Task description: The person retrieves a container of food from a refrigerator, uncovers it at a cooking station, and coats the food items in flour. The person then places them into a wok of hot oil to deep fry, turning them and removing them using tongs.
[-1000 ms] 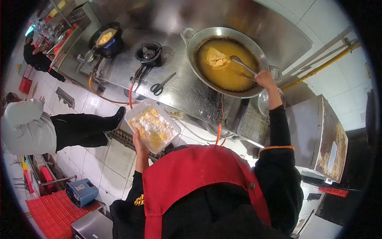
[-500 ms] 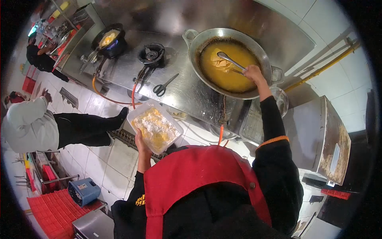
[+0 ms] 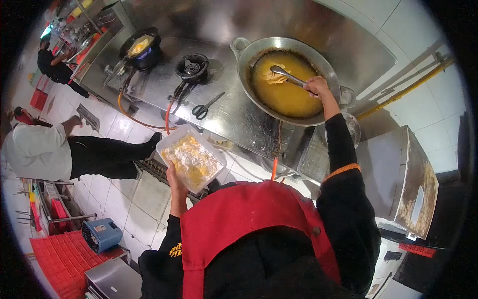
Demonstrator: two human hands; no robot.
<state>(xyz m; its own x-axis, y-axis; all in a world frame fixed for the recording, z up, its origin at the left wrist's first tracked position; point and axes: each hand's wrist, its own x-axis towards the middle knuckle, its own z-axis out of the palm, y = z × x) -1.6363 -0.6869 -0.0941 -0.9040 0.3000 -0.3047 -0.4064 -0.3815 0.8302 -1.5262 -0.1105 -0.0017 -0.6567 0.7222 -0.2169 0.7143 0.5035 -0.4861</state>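
Observation:
A clear plastic container (image 3: 191,158) of yellow pieces dusted with white powder rests in my left hand (image 3: 176,179), whose fingers grip its near left side. My right hand (image 3: 317,86) is closed round the handle of metal tongs (image 3: 290,75) above the large wok (image 3: 329,74). The tongs' far end lies over a pale yellow piece of food (image 3: 273,77) in the wok's yellow-brown oil. Whether the tongs grip that piece, I cannot tell.
Black scissors (image 3: 206,105) lie on the steel counter (image 3: 229,122) beside a bare burner (image 3: 192,67). A smaller pan (image 3: 140,45) sits over a blue flame. One person (image 3: 45,149) stands at the left, another (image 3: 55,65) farther off. A metal cabinet (image 3: 393,174) stands right.
The tongs first swung left over the food and now lie lower across it. The pale piece shows less above the oil. My left hand still holds the container.

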